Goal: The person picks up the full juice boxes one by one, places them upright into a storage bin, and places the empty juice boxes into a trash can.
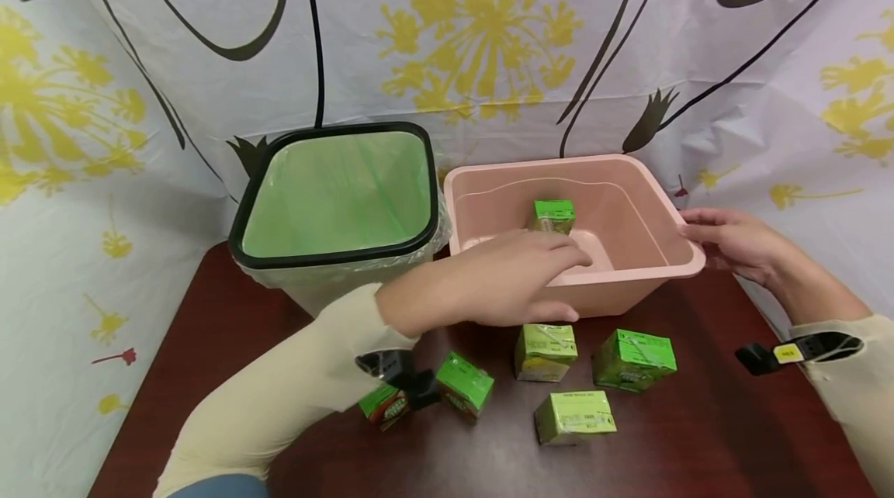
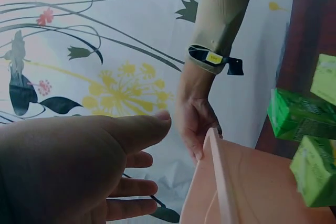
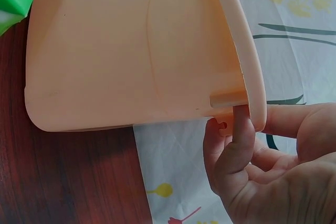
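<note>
Pink tub: right of centre in the head view, standing on the dark red-brown tabletop.
Right hand: at the tub's right-hand end, pinching the rim, with fingertips beneath its edge in the right wrist view.
Left hand: mid-frame, across the tub's front edge, fingers extended and thumb held apart; whether it touches the rim I cannot tell.
Carton in the tub: bright green top, toward the back, partly hidden behind the left hand.
Pale yellow-green cartons: one just in front of the tub, another lower in the frame.
Bright green carton: lower right of centre.
Green-topped cartons: a tilted pair at lower centre, the left one partly covered by the black wrist device.
Black-rimmed bin: left of the tub, lined with clear plastic, its inside green.
Backdrop: flower-printed sheet along the upper frame.
</note>
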Available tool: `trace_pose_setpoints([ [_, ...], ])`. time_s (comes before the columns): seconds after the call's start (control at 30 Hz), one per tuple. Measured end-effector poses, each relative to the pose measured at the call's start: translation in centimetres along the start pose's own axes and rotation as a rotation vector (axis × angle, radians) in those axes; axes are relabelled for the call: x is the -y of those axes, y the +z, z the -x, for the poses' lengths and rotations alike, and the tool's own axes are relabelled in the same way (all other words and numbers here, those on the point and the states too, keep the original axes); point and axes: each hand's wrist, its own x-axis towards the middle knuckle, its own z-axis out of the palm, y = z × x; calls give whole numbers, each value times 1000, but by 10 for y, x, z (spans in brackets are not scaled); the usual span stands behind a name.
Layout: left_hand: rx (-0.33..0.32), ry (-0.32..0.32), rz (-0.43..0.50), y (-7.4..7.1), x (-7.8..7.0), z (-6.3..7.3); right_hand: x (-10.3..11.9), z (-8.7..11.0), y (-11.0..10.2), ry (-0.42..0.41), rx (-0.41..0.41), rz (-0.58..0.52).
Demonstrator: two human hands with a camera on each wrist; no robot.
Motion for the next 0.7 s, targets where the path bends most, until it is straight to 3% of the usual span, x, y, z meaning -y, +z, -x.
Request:
trace_pose_setpoints([
  [0.4,-171,10,238,21,19,91,0,0,1,-5,-4,-1],
  [0.7,-256,-74,389,52,40,153,-1,-1,-1,-5,-2,-8],
])
